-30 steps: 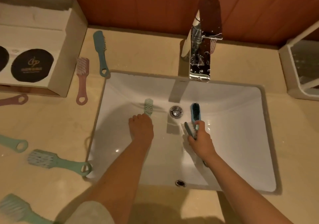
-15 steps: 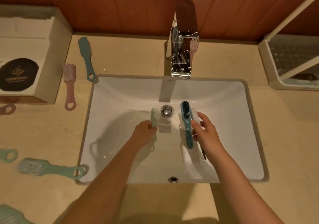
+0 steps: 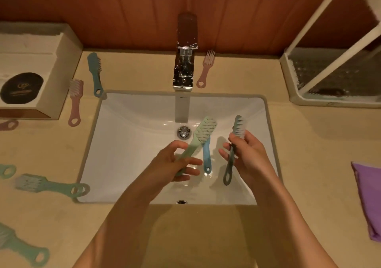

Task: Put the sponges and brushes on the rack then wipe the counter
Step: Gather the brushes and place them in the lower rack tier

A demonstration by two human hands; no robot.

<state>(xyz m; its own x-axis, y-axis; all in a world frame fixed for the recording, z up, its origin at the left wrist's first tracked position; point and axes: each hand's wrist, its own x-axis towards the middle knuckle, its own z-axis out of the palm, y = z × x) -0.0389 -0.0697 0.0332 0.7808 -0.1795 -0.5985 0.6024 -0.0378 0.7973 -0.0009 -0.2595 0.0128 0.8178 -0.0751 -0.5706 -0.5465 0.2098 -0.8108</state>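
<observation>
Over the white sink [image 3: 127,144], my left hand [image 3: 175,164] grips the handle of a light green brush [image 3: 203,131], head pointing up and right. My right hand [image 3: 247,154] holds a grey-green brush [image 3: 231,160] upright, bristles near my fingertips. A blue brush [image 3: 206,158] lies in the basin between my hands. The white rack [image 3: 334,78] stands at the back right. More brushes lie on the counter: a teal brush [image 3: 95,73], a pink brush [image 3: 75,100], a pink comb-like brush [image 3: 206,69], and a green brush [image 3: 49,184].
The chrome faucet [image 3: 185,61] rises behind the sink. A box of tissues [image 3: 31,71] fills the back left corner. A purple cloth [image 3: 369,197] lies on the counter at the right edge. Further green brushes [image 3: 18,245] sit at the front left.
Both hands have lifted out of the basin, each with a brush raised. The blue brush stays lying in the sink. The view has shifted left-to-right, showing the rack and purple cloth.
</observation>
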